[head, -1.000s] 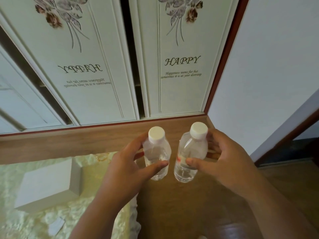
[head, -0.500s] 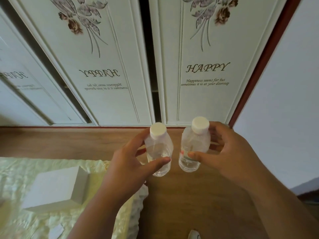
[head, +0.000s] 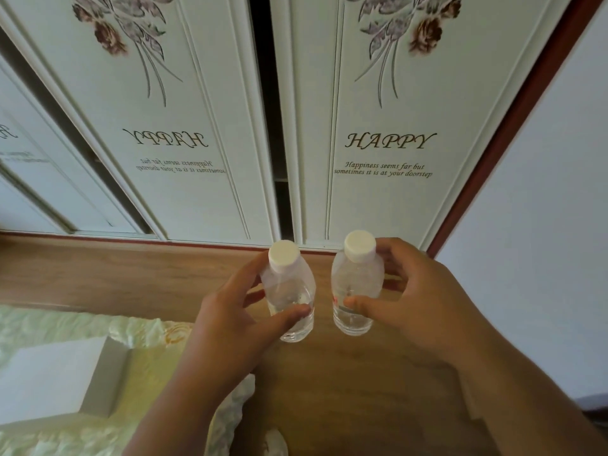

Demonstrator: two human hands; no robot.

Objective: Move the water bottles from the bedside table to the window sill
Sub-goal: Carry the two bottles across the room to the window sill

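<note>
Both hands are wrapped round bottles: the left hand (head: 227, 327) grasps the left bottle (head: 289, 291), the right hand (head: 414, 301) the right bottle (head: 357, 284). Each is kept upright, apparently for carrying. Whether they are lifted above the wooden surface (head: 345, 390) cannot be told.

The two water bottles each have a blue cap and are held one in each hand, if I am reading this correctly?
Not quite: the caps are white, not blue, as the head view shows. The left hand holds the left bottle and the right hand holds the right bottle, one in each hand as you said.
</note>
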